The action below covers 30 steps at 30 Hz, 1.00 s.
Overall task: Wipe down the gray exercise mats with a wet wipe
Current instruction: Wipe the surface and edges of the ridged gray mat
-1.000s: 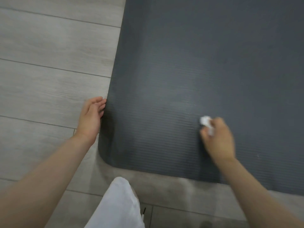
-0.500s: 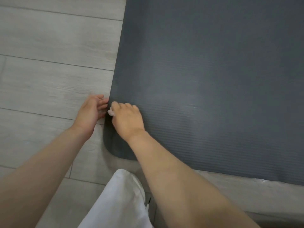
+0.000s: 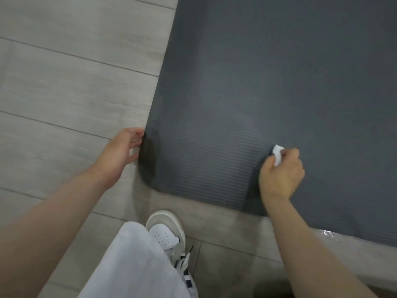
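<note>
In the head view, the gray mat [image 3: 268, 82] lay flat on the pale wood floor [image 3: 64, 82], filling the side from 12 to 4 o'clock. The left hand [image 3: 120, 153] curled loosely against the mat's left edge at 9 o'clock. The right hand [image 3: 281, 173] pinched a small white wipe [image 3: 277, 154] on the mat at 3 o'clock. A white shoe [image 3: 167, 233] stood at 6 o'clock.

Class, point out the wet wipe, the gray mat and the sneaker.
wet wipe [image 3: 277, 155], head view, on its crumpled white middle.
gray mat [image 3: 268, 72], head view, on its bare top surface.
sneaker [image 3: 166, 233], head view, on its white toe.
</note>
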Each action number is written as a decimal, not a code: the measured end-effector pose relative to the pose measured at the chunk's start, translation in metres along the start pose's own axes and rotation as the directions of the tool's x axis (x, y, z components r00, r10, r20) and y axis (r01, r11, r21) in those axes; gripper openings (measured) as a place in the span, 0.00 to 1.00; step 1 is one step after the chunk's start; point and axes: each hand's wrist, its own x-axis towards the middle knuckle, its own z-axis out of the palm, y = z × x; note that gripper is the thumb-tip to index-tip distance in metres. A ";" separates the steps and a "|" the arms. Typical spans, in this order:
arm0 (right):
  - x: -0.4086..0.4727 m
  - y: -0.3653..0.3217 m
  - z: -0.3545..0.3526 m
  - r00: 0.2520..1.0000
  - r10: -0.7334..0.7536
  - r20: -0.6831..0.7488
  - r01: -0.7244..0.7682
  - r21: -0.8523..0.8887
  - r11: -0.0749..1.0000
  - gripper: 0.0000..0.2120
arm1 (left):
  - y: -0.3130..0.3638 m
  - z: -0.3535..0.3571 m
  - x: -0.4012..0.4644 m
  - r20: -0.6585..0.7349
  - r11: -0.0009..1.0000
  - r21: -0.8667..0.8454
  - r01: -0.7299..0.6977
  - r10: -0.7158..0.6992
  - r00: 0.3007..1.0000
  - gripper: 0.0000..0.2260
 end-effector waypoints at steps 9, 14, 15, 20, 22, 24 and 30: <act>-0.087 -0.202 0.078 0.195 -0.832 0.520 0.922 0.193 0.337 0.14 | -0.018 -0.018 -0.017 -0.162 0.992 -0.107 0.068 -0.085 0.983 0.15; -0.023 -0.022 0.019 0.469 -0.829 0.305 0.856 0.073 0.512 0.07 | -0.035 0.005 -0.043 -0.116 0.995 -0.058 0.085 -0.091 0.989 0.11; -0.009 0.022 -0.004 0.543 -0.777 0.318 0.815 0.021 0.579 0.07 | -0.037 0.012 -0.047 -0.099 0.998 -0.025 0.066 -0.068 0.993 0.12; 0.003 0.141 -0.080 0.944 -0.218 0.249 0.264 -0.172 0.949 0.10 | -0.034 0.026 -0.058 -0.107 0.999 -0.017 0.028 -0.030 0.994 0.13; -0.011 0.105 -0.054 0.949 -0.224 0.223 0.250 -0.097 0.963 0.11 | -0.034 0.021 -0.056 -0.129 0.996 -0.070 0.047 -0.056 0.990 0.11; -0.030 0.031 -0.011 0.905 -0.370 0.208 0.372 0.032 0.928 0.08 | -0.033 0.019 -0.058 -0.142 0.994 -0.096 0.053 -0.067 0.988 0.09; -0.111 -0.163 0.068 0.148 -0.841 0.521 0.919 0.243 0.312 0.11 | -0.045 0.016 -0.066 -0.175 0.996 -0.090 0.020 -0.036 0.984 0.16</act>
